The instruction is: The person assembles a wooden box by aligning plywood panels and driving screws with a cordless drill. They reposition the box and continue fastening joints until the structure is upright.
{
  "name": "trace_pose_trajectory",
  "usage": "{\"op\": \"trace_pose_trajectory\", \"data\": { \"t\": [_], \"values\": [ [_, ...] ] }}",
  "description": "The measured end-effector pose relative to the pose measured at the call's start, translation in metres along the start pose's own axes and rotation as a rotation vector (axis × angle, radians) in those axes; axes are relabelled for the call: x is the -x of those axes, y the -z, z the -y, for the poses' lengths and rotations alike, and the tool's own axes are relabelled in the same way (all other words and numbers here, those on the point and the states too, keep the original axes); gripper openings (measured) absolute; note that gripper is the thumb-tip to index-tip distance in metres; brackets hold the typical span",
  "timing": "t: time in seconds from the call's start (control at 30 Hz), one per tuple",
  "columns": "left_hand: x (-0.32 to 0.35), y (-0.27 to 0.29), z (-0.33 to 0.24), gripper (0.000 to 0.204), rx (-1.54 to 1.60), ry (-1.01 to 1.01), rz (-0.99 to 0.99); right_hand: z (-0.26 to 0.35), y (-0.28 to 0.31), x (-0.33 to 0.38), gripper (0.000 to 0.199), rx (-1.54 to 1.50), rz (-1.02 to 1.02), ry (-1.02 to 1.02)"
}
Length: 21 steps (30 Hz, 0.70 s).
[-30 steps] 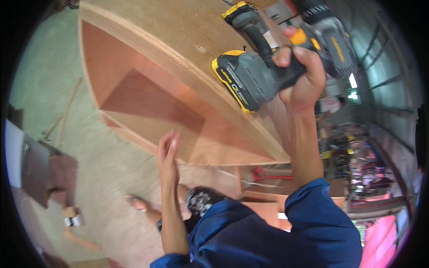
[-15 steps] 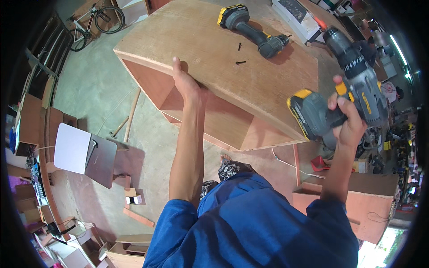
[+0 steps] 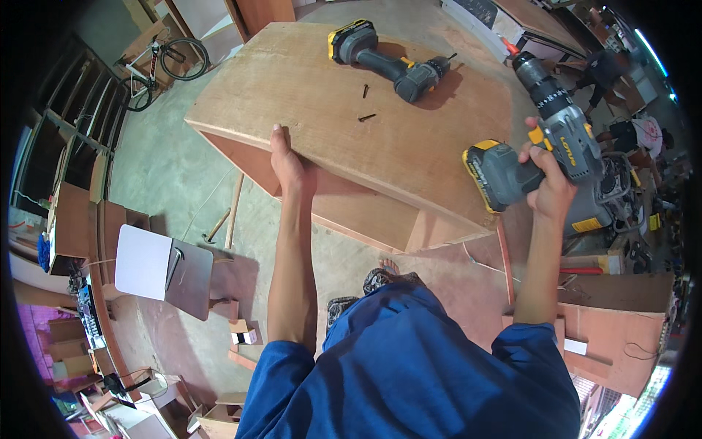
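My left hand (image 3: 288,162) grips the front edge of a plywood cabinet (image 3: 256,80), thumb on the top panel and fingers hidden below the edge. In my right hand (image 3: 548,183) is a grey and yellow cordless drill (image 3: 570,143), held by its handle with the battery toward the cabinet's right corner. An orange-red tip at its chuck points up and away from me. Lying on the cabinet top is a second cordless drill (image 3: 391,66), with one dark screw (image 3: 365,91) and another screw (image 3: 367,117) near it.
At left stands a small table (image 3: 191,278) with a white sheet and a hammer (image 3: 173,268) on it. Another hammer (image 3: 218,225) lies on the floor beside a wooden strip. A bicycle (image 3: 157,69) leans far left. At right are a machine (image 3: 589,208), other people and a wooden cabinet (image 3: 614,336).
The whole view has shifted a little. My right hand and its drill appear slightly farther left, still raised beside the cabinet. My left hand keeps its hold on the cabinet edge.
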<state>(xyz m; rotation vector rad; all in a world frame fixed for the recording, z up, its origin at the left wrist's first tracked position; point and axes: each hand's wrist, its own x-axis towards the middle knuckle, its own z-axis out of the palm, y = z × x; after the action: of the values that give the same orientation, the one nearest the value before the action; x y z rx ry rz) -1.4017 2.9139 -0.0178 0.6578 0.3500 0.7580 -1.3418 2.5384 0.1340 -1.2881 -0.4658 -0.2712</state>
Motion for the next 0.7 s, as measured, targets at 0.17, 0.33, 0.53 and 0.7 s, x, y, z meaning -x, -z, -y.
{"op": "trace_pose_trajectory", "data": {
  "t": [0.17,0.33,0.53,0.7],
  "values": [
    [0.003,0.003,-0.031,0.058,-0.484,-0.063,-0.093,-0.018,-0.009,-0.01,0.052,0.034,-0.033,-0.014],
    [0.031,-0.046,-0.051,0.047,-1.524,-1.059,0.041,-0.019,-0.023,-0.009,0.048,0.087,0.026,-0.036],
    [0.032,-0.107,-0.01,0.029,-1.712,-0.744,0.553,-0.02,-0.012,0.002,0.049,0.111,0.045,-0.165],
    [0.016,-0.116,0.001,0.009,-1.576,-0.659,0.368,-0.029,-0.005,0.005,0.047,0.098,0.115,-0.247]
  ]
}}
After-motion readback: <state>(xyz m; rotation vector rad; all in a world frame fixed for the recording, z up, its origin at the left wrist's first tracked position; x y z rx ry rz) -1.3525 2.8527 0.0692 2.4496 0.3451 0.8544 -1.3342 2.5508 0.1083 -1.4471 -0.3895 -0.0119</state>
